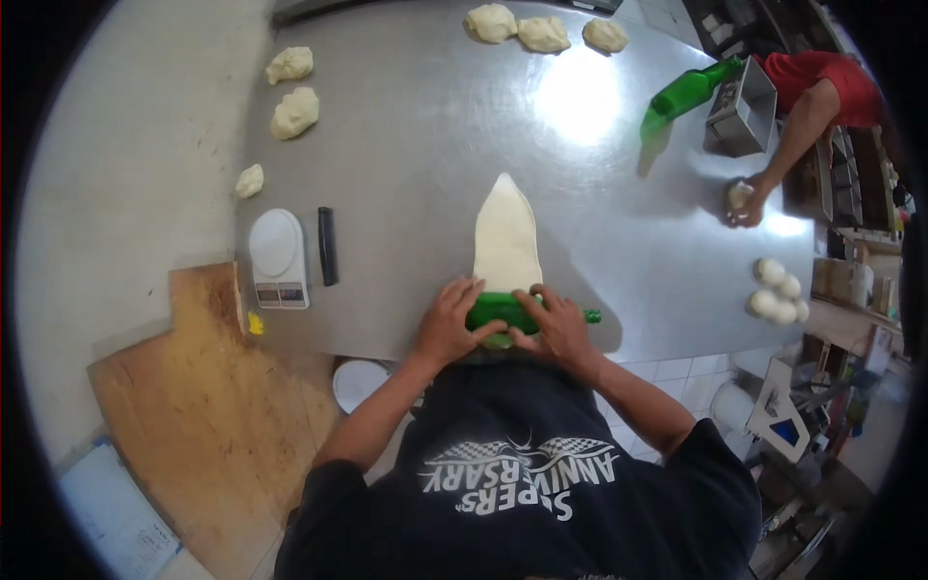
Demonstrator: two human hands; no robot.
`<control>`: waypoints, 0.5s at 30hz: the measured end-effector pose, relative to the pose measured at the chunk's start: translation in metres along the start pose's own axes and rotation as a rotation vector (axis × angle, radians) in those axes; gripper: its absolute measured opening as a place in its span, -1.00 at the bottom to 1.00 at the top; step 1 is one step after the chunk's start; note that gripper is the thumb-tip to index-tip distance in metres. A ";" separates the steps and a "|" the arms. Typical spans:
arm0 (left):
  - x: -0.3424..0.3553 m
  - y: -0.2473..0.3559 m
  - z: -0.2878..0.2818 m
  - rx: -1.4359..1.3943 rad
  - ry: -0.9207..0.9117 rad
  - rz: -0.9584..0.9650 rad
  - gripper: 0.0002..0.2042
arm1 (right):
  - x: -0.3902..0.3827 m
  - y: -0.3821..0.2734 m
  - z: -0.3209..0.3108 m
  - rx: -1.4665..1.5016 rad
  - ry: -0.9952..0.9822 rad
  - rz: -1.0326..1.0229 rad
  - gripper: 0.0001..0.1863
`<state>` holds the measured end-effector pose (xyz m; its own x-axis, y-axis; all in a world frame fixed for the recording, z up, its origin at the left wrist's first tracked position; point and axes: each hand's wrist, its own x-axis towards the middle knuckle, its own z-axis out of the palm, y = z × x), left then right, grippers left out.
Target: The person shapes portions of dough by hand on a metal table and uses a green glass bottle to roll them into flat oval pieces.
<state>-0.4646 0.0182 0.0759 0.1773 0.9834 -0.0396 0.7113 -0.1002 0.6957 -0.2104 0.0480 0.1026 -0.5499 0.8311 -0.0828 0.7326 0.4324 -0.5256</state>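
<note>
The person stood at the near edge of a metal bench, both hands on a green bottle that lay on its side, its neck pointing right. The left hand gripped the body's left part, its fingers over the far side and its thumb on the near side; the right hand clasped the part toward the neck in the same way, the two thumbs close together. Beyond the bottle a flat strip of dough stretched away from the person, tapering to a point, its near end hidden by bottle and hands. To the left lay a white scale and, just beside it, a slim black object. Rough dough lumps sat along the far edge, with more near the left edge. At the right stood a second green bottle near a metal tin; a co-worker's hand held something unclear above a cluster of round dough balls.
</note>
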 end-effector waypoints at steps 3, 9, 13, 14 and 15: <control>-0.025 0.012 -0.015 0.031 -0.252 0.024 -0.19 | -0.008 -0.014 -0.027 0.102 -0.289 0.027 -0.24; -0.037 0.008 -0.013 0.051 -0.243 0.122 -0.15 | 0.053 0.000 -0.068 0.206 -0.659 -0.188 -0.15; -0.053 0.019 -0.021 -0.125 -0.038 -0.081 -0.14 | 0.173 0.043 -0.101 0.354 -0.396 -0.033 -0.30; -0.055 0.026 -0.023 -0.187 0.024 -0.148 -0.14 | 0.209 0.069 -0.098 0.296 -0.222 -0.107 -0.32; -0.059 0.032 -0.023 -0.264 0.061 -0.234 -0.15 | 0.249 0.104 -0.088 0.176 -0.051 -0.208 -0.27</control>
<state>-0.4676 -0.0396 0.1173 -0.0160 0.9830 -0.1829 0.5261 0.1638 0.8345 -0.2360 0.3301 0.1020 -0.7038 0.7104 0.0021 0.5236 0.5208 -0.6742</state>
